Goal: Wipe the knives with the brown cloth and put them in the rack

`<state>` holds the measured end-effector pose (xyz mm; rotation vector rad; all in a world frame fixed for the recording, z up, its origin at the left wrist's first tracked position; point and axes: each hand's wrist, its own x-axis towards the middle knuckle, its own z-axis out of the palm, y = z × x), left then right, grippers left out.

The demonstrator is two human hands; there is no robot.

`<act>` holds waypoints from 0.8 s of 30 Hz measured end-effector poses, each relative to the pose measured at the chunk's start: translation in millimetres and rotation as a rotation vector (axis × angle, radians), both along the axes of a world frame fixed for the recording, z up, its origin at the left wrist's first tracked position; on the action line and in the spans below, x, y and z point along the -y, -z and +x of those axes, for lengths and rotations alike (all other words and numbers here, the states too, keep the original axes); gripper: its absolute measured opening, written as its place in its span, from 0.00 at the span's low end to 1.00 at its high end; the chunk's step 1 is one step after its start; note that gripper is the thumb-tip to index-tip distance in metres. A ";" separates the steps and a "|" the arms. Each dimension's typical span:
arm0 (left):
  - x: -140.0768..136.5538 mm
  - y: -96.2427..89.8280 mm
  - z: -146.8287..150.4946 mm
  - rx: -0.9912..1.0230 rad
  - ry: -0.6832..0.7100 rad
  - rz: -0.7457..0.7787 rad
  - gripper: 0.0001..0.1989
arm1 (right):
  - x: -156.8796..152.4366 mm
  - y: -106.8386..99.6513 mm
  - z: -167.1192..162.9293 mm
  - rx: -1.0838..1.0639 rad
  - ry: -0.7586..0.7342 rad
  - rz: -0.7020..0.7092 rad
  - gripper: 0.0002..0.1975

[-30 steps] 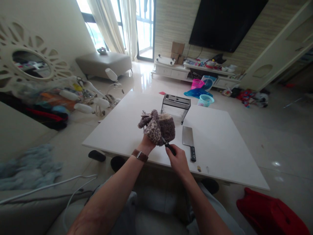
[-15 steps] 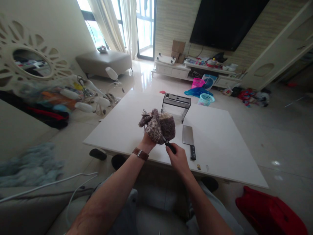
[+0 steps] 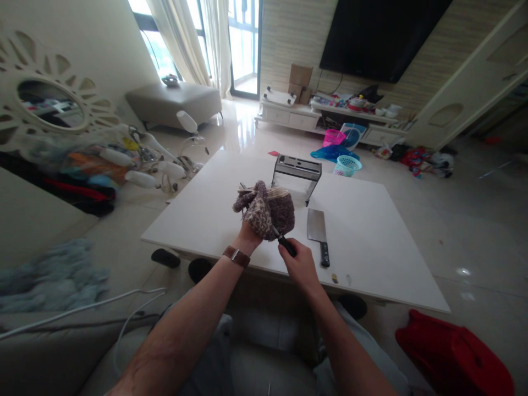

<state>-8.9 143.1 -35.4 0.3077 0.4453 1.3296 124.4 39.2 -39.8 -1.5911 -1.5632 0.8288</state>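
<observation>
Brown, fuzzy cloth (image 3: 268, 212) is bunched around the left hand (image 3: 252, 234), whose fingers are hidden inside it, so how far they are closed cannot be told. A watch (image 3: 236, 256) is worn on that wrist. The right hand (image 3: 300, 265) is closed around the black handle of a knife (image 3: 284, 242), whose blade is buried in the cloth. Both hands are held above the near edge of a white table (image 3: 371, 242). A cleaver (image 3: 318, 234) is laid flat on the table just right of the hands, handle toward the person. A knife block (image 3: 297, 173) is stood behind the cloth. A red bag (image 3: 454, 357) is seen on the floor at the lower right.
</observation>
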 end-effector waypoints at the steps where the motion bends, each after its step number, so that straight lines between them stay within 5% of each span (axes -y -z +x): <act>1: -1.4 -0.8 -1.1 -0.001 -0.021 -0.003 0.19 | -0.3 0.1 0.0 0.003 -0.006 0.000 0.14; 13: -17.4 -14.8 -34.9 -0.004 -0.105 0.059 0.24 | 3.0 -3.3 -1.0 0.107 -0.068 0.036 0.13; 24: -2.6 -4.0 -2.0 0.001 -0.015 0.033 0.20 | 1.8 -0.7 1.6 0.106 -0.012 0.034 0.14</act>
